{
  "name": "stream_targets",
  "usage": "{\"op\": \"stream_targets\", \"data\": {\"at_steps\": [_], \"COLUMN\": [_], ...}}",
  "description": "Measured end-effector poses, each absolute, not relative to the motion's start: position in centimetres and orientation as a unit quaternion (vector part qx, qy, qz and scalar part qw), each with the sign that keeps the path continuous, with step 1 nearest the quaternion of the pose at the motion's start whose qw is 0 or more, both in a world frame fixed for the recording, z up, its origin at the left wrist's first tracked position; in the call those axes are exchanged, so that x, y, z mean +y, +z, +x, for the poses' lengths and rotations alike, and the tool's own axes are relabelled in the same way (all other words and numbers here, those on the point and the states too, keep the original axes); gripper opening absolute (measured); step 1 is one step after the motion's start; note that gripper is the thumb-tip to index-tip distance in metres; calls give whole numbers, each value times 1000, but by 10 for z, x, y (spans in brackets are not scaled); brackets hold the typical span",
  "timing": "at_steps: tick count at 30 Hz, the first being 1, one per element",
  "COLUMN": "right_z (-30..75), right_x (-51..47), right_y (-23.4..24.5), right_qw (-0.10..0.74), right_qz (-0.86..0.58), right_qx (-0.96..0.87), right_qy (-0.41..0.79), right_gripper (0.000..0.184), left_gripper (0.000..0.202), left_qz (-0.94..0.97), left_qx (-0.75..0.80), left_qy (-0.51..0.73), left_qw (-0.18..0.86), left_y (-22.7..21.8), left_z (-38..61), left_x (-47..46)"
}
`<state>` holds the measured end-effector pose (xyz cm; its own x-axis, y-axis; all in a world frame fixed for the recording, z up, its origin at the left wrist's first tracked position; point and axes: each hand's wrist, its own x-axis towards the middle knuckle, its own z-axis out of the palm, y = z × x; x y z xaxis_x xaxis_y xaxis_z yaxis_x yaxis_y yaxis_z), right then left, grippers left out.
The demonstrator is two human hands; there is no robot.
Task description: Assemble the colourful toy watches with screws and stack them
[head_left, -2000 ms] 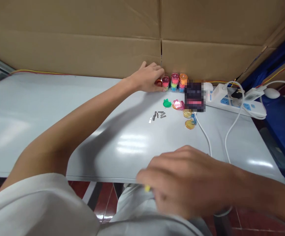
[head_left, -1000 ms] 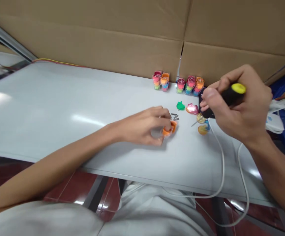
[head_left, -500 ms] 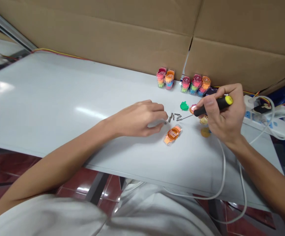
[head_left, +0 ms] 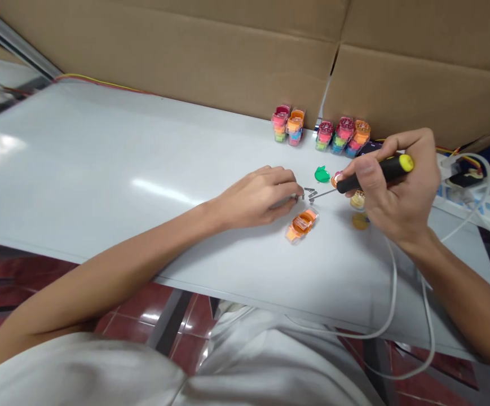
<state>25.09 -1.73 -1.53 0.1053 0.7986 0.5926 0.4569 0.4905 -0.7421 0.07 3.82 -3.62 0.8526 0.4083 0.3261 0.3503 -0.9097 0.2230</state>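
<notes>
My right hand [head_left: 394, 194] is closed round a black screwdriver with a yellow cap [head_left: 375, 172]; its thin metal tip points left at a small heap of grey metal pieces [head_left: 310, 194]. My left hand [head_left: 259, 197] rests on the white table [head_left: 101, 169] with its fingertips pinched at the left side of that heap; what they pinch is too small to make out. An open orange plastic case [head_left: 300, 224] lies just in front of my left hand, touching neither hand.
Stacks of coloured plastic cases [head_left: 287, 125] [head_left: 344, 136] stand against the cardboard wall [head_left: 211, 62]. A green lid [head_left: 322, 174] and yellow lids [head_left: 360, 221] lie near my right hand. A power strip [head_left: 477, 197] and white cables [head_left: 392, 304] lie at the right.
My left hand brought the orange case from the back stacks and set it down, then pinched at the metal pieces. My right hand rose from my lap with the screwdriver to the heap.
</notes>
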Motion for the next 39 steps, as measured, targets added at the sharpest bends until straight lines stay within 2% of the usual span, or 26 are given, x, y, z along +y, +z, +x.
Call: {"op": "stream_targets", "data": {"at_steps": [3,9,12,15,17,20,23,25,28,30,34,39], "right_z": [247,238,237,240,245,252,257,258,258,256,251,245], "right_x": [-22,-37,-40,-41,-45,-55,-64,-68,-71,-72,-76,-83], "right_y": [-11,4,13,16,11,-4,-21,-29,-32,-31,-29,-28], "right_qw": [584,549,591,642,643,637,630,618,610,608,579,501], "right_qz": [-468,-479,-465,-445,-460,-479,-490,-499,-494,-496,-509,-511], "right_qx": [-652,-679,-650,-612,-593,-566,-540,-534,-544,-538,-520,-505], "right_qy": [123,93,108,125,155,212,269,289,295,307,367,482], "right_gripper": [36,26,27,27,25,24,26,28,30,30,26,24], "left_gripper": [28,21,16,16,17,17,17,16,18,21,27,29], "left_qz": [950,924,878,792,736,700,743,828,923,945,963,962], "left_qx": [201,194,249,289,296,307,308,279,147,76,33,-10], "left_qy": [203,226,244,253,254,242,251,285,332,316,268,272], "left_qw": [128,240,329,474,553,598,538,395,126,32,9,3], "left_y": [-44,-47,-42,-35,-31,-28,-30,-33,-32,-25,-11,-14], "left_z": [9,19,18,16,16,16,15,13,7,3,3,5], "left_x": [35,31,29,27,25,21,16,12,5,1,-5,-5]}}
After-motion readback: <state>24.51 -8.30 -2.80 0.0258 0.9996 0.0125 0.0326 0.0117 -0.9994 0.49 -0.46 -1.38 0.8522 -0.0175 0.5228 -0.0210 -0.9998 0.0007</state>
